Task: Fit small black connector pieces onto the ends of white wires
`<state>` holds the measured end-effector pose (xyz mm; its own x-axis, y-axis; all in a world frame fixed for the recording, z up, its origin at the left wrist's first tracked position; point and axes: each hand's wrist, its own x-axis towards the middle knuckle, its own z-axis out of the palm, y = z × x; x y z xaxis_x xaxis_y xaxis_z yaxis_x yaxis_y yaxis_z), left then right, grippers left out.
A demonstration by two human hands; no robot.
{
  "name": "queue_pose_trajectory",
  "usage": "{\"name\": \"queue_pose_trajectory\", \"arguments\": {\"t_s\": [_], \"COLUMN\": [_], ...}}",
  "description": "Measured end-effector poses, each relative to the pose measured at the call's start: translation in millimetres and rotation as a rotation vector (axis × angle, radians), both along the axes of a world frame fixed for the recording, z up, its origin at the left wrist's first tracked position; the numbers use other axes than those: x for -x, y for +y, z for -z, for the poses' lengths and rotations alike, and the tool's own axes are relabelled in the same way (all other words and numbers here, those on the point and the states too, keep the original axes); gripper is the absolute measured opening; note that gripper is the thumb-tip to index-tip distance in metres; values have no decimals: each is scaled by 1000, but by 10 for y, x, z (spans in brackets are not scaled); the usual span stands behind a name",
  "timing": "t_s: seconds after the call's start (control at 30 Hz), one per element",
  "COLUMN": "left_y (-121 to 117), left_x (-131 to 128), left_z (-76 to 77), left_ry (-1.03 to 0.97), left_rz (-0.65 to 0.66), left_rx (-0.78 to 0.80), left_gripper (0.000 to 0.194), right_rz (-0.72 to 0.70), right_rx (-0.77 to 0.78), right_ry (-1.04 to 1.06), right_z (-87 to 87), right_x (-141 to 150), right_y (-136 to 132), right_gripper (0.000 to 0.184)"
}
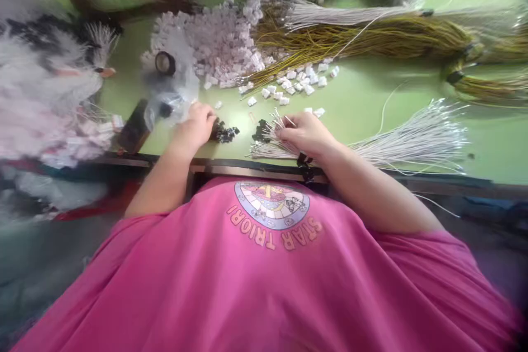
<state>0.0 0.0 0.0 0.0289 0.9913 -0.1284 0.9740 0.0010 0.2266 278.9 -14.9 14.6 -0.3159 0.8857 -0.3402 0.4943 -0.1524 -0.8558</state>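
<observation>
My left hand [197,125] rests curled on the green table [355,104], its fingertips touching a small heap of black connectors [225,133]. My right hand [304,133] is closed over the stripped ends of a bundle of white wires [412,137] that fans out to the right. A second small clump of black connectors [260,130] lies just left of that hand. Loose white connectors [297,83] are scattered on the table beyond both hands.
A big pile of white connectors [223,44] lies at the back, with a black tape roll [165,62] beside it. Yellow-green wire bundles [371,38] stretch across the back right. A heap of white wired parts [45,99] fills the left.
</observation>
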Motion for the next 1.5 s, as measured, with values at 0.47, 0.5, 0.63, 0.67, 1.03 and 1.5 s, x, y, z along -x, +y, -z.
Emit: {"name": "queue_pose_trajectory", "arguments": {"t_s": [0.47, 0.5, 0.63, 0.67, 1.03, 1.5], "left_y": [-289, -274, -241, -243, -245, -288], "left_x": [-758, -799, -866, -870, -909, -906], "left_z": [-92, -47, 106, 130, 161, 191], "left_ry": [-888, -930, -1092, -1130, -1209, -1013], "left_rz": [180, 161, 79, 59, -29, 67], "left_rx": [137, 160, 229, 243, 261, 129], "left_gripper": [17, 18, 20, 19, 26, 20], "right_rz": [5, 9, 36, 46, 54, 30], "right_rx": [-11, -13, -15, -18, -133, -254], "right_ry": [85, 97, 144, 146, 19, -57], "right_z": [97, 97, 77, 72, 99, 144], "right_x": [11, 11, 22, 28, 73, 112], "right_y": [-17, -21, -42, -47, -50, -76], "right_gripper": [13, 13, 12, 11, 9, 10]}}
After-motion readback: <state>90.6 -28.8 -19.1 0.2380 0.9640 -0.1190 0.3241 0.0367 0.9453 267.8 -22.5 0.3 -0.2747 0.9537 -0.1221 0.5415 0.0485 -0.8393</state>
